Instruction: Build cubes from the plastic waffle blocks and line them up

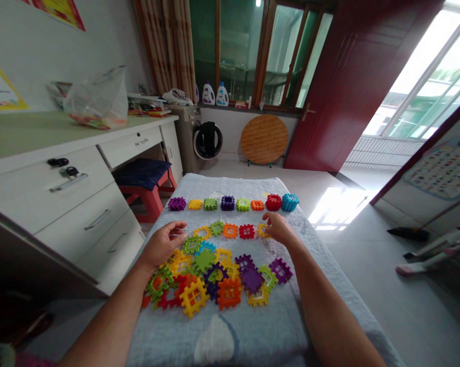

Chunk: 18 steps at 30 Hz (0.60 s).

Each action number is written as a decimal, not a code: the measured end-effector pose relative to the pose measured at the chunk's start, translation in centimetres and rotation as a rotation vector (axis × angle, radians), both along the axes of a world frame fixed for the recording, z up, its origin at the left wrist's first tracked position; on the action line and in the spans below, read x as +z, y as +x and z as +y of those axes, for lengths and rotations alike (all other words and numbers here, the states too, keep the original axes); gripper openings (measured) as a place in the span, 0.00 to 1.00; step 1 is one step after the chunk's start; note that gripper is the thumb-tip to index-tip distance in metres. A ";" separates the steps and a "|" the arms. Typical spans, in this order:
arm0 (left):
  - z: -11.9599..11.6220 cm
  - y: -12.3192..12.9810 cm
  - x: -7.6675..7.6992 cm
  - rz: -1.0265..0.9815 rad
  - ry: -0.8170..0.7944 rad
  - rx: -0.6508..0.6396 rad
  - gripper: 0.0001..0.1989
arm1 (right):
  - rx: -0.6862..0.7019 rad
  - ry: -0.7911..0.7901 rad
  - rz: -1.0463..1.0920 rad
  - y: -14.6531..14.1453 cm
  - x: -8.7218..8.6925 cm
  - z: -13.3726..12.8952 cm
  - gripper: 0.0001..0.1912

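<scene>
Over the left side of a loose pile of plastic interlocking tiles, my left hand hovers with fingers half curled and apart, nothing seen in it. My right hand has its fingers bent round a yellow tile, partly hidden, at the right end of a short row. That row also has another yellow tile, a green tile, an orange tile and a red tile. In the pile nearer me lie a purple tile, an orange tile and a yellow tile.
Stacks of tiles line the far part of the cloth-covered table, from a purple stack to a red stack and a blue stack. A desk and a stool stand left; a round wooden board leans behind.
</scene>
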<state>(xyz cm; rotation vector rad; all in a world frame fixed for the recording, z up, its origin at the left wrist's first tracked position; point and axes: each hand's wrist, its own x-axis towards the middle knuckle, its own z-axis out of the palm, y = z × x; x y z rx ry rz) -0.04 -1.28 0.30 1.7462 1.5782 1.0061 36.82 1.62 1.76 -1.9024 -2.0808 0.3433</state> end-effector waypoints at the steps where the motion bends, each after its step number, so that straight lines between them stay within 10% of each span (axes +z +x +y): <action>1: 0.0 0.0 0.0 -0.005 0.000 0.000 0.26 | -0.008 0.031 -0.021 0.2 -0.1 -0.1 0.19; 18: 0.4 -0.6 -1.0 -0.005 0.010 -0.010 0.28 | 0.129 -0.045 -0.057 0.8 0.1 0.0 0.12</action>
